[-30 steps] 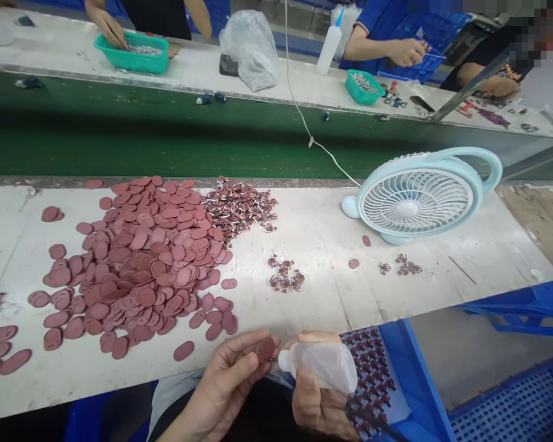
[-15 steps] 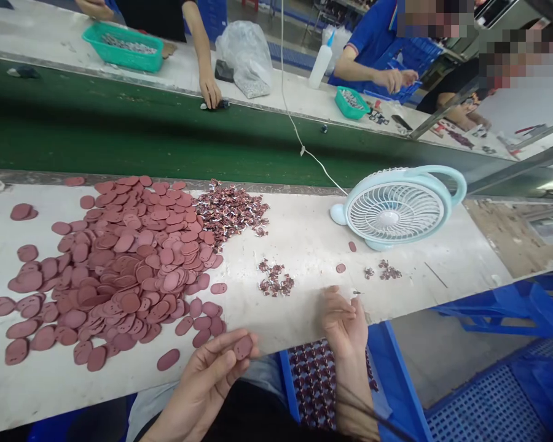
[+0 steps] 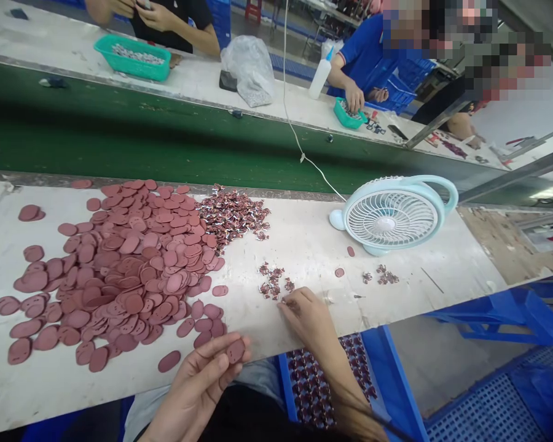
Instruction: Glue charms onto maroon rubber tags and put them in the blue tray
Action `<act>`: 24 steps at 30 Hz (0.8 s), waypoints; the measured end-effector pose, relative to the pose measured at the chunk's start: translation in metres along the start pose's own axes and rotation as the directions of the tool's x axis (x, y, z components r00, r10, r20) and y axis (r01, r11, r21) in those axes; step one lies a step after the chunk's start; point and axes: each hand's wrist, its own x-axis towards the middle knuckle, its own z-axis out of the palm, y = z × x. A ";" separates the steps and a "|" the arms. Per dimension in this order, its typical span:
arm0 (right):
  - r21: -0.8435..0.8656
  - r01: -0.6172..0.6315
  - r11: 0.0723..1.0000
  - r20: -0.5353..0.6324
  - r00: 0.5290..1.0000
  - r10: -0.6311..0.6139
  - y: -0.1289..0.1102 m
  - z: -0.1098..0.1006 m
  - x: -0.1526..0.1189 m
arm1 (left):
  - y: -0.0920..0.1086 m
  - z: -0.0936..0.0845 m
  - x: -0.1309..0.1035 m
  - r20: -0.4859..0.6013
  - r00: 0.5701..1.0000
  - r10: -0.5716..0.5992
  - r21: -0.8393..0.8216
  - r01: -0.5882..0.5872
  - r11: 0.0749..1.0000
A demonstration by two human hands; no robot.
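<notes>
My left hand (image 3: 198, 380) is closed, pinching a reddish-brown oval disc (image 3: 235, 351) with small holes between thumb and fingers, just over the table's near edge. My right hand (image 3: 311, 319) reaches to a small cluster of brown-and-white pieces (image 3: 270, 282). Its thumb and fingertips come together at the cluster's near right side; a dark bit shows there, too small to name. Right of that hand, a clear needle-tipped bottle (image 3: 341, 297) lies on the white table (image 3: 239, 319). A large heap of similar oval discs (image 3: 133, 270) spreads to the left.
Beyond the disc heap lies a pile of brown-and-white pieces (image 3: 235, 212). A light-blue fan (image 3: 387, 222) stands at the right. Below my right arm, a blue crate (image 3: 391, 368) holds rows of brown pieces. Co-workers sit across the green conveyor (image 3: 166, 147).
My right hand has moved left, away from the needle-tipped bottle, to the small cluster of pieces. The left hand keeps the oval disc, shifted slightly left.
</notes>
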 end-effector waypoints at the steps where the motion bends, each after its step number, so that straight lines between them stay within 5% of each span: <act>1: -0.051 -0.006 0.999 0.030 1.000 0.007 -0.001 -0.002 -0.003 | -0.001 -0.001 0.000 0.001 1.000 -0.003 0.003 0.003 1.000; 9: -0.058 -0.080 0.995 0.130 0.988 0.087 -0.001 -0.016 -0.021 | -0.010 -0.008 0.008 0.054 0.998 -0.040 0.039 0.038 0.999; 13: -0.035 -0.159 0.987 0.054 0.986 0.160 -0.015 -0.020 -0.023 | -0.016 -0.012 0.011 0.085 0.996 -0.031 0.046 0.027 0.999; 16: 0.309 -0.216 0.926 0.095 0.976 0.195 -0.040 -0.016 -0.038 | -0.020 -0.012 0.010 0.093 0.995 -0.034 0.057 0.029 0.998; 19: 0.665 -0.255 0.702 0.167 0.967 0.193 -0.066 -0.007 -0.059 | -0.022 -0.011 0.010 0.103 0.994 -0.024 0.068 0.017 0.998; 24: 0.680 -0.219 0.699 0.136 0.975 0.174 -0.083 -0.003 -0.067 | -0.021 -0.007 0.009 0.138 0.990 0.011 0.116 -0.027 0.993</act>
